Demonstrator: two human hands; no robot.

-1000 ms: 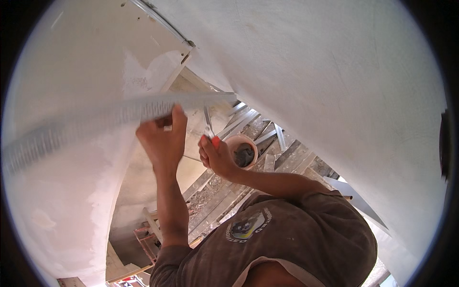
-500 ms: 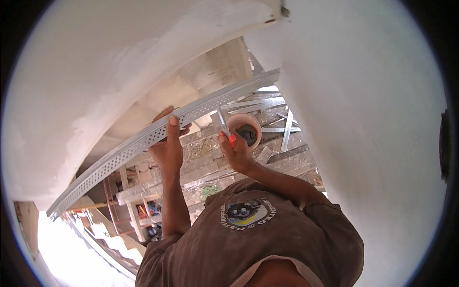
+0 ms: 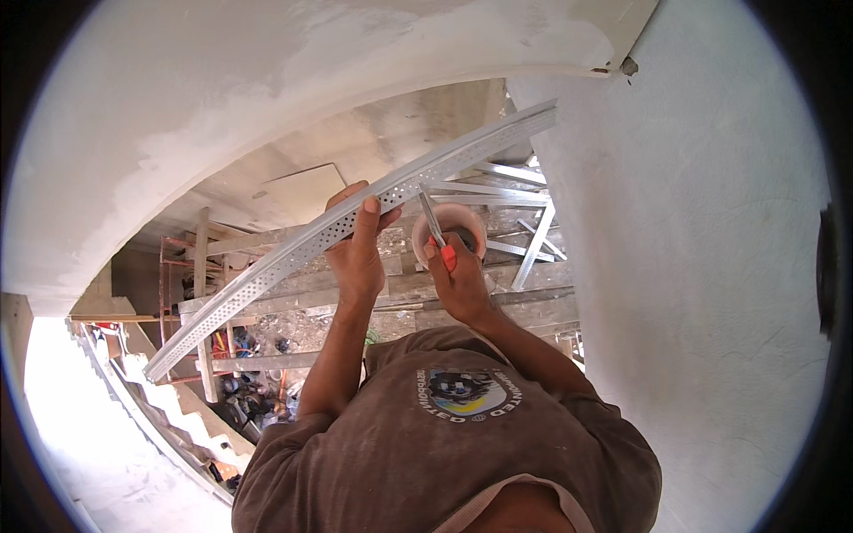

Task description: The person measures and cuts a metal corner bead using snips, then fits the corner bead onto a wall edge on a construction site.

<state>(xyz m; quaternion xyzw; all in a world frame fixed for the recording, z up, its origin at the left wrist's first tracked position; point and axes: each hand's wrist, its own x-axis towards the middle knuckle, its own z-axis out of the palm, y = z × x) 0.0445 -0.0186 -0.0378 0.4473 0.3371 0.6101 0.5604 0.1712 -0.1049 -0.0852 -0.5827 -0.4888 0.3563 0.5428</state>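
Observation:
A long perforated metal angle strip (image 3: 267,275) slants from the lower left up to the right-hand wall. My left hand (image 3: 360,253) is closed around its middle, the thumb lying on the holed face. In my right hand (image 3: 462,289) is a pair of tin snips (image 3: 432,218) with red handles. Their blade tips point up at the strip's lower edge, to the right of my left hand. Whether the blades touch the metal, I cannot tell. Behind the snips stands a pinkish bucket (image 3: 453,216), partly hidden by my right hand.
Cut metal strips (image 3: 538,235) lie on the wooden planks (image 3: 391,284) beyond the bucket. A smooth wall (image 3: 693,266) rises close on the right, and a curved plastered surface (image 3: 222,107) spans the top. Lower left are stepped edges (image 3: 178,391) and cluttered gear (image 3: 253,391) below the planks.
The strip and my left hand have shifted right in the picture, and the view has turned a little. My right hand with the snips has moved slightly right and lower.

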